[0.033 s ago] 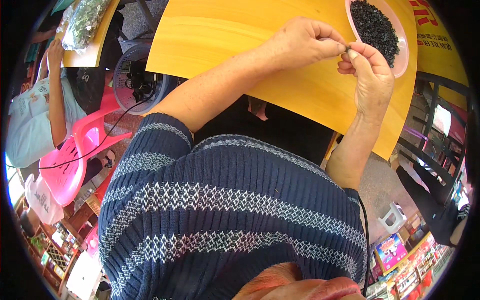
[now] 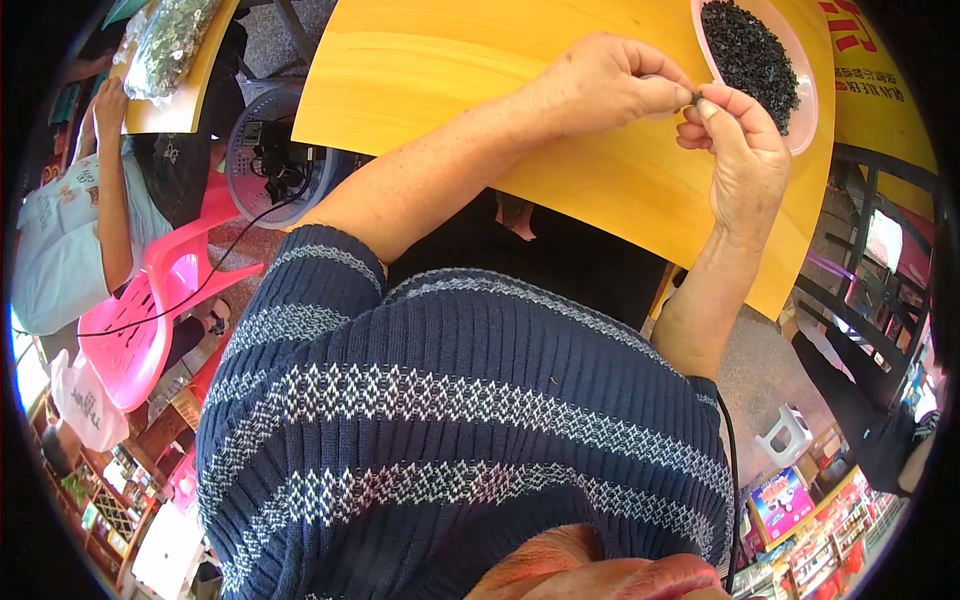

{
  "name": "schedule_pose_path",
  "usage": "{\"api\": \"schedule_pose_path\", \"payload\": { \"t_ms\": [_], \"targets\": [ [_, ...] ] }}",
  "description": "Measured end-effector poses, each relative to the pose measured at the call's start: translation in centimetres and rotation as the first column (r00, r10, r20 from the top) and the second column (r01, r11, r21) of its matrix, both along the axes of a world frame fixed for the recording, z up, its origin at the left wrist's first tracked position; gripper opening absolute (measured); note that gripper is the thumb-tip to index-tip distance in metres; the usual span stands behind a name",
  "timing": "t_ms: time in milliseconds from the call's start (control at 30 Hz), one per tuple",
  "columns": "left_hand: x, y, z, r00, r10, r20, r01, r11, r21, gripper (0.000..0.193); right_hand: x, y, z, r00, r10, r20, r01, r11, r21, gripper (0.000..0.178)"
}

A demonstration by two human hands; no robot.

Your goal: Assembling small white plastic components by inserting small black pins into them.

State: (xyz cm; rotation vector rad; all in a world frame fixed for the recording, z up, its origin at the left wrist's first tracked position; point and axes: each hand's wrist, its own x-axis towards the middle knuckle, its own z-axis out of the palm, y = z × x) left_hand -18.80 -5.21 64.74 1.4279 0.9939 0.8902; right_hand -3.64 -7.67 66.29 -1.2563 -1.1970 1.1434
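Above the yellow table (image 2: 430, 70), my two hands meet at their fingertips. My left hand (image 2: 618, 88) pinches with thumb and forefinger at one side of a small dark piece (image 2: 697, 98). From the other side, the thumb and forefinger of my right hand (image 2: 745, 140) close on the same piece. It is too small to tell its kind. Just beyond my right hand stands a pale pink basin (image 2: 806, 110), filled with many small black pieces (image 2: 748, 60).
To the left sits another person (image 2: 85, 220) at a second table (image 2: 185, 115) with a clear plastic bag (image 2: 172, 50) on it. A pink chair (image 2: 130, 340) and a blue-grey basket (image 2: 240, 165) stand on that side. Black metal chairs (image 2: 880, 260) are at the right.
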Motion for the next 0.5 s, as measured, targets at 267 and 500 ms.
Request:
{"api": "schedule_pose_path", "payload": {
  "t_ms": [267, 500],
  "targets": [
    [-0.1, 0.3, -0.4, 0.994, -0.028, 0.102, 0.044, 0.986, -0.163, 0.021, -0.8, -0.4, 1.3, 0.974, -0.030, 0.224, 0.024, 0.999, 0.029, 0.013],
    [-0.1, 0.3, -0.4, 0.990, -0.017, 0.140, 0.037, 0.990, -0.139, 0.020, -0.3, -0.2, 1.0, 0.985, 0.025, 0.168, -0.024, 1.000, -0.010, 0.014]
  ]
}}
